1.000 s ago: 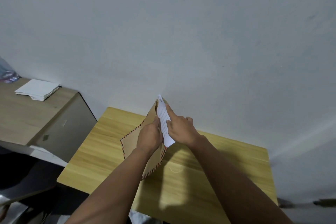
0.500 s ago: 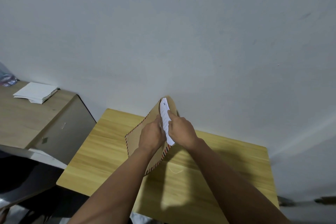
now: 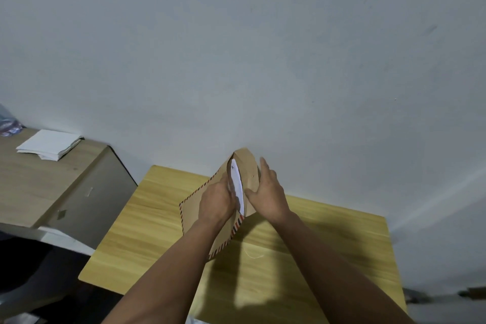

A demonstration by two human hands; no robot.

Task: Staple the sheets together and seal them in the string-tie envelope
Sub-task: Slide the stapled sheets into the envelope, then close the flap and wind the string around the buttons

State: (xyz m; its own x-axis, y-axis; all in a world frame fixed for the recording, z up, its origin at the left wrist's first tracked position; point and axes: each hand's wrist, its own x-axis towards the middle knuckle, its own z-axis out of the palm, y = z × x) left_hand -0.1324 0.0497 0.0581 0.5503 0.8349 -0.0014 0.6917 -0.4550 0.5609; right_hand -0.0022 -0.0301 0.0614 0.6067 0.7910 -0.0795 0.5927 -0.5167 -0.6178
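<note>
Standing up in the left hand's (image 3: 217,202) clamped grip, the brown envelope (image 3: 196,214) with striped edges shows white sheets (image 3: 236,179) inside; the right hand (image 3: 268,196) is spread apart.

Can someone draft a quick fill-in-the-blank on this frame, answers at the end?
1. The white sheets sit partly inside the brown ____.
2. The left hand holds the envelope above the yellow ____.
3. The right hand is ____, fingers spread beside the flap.
4. A stack of white paper lies on the desk to the ____.

Missing words: envelope; table; open; left
</note>
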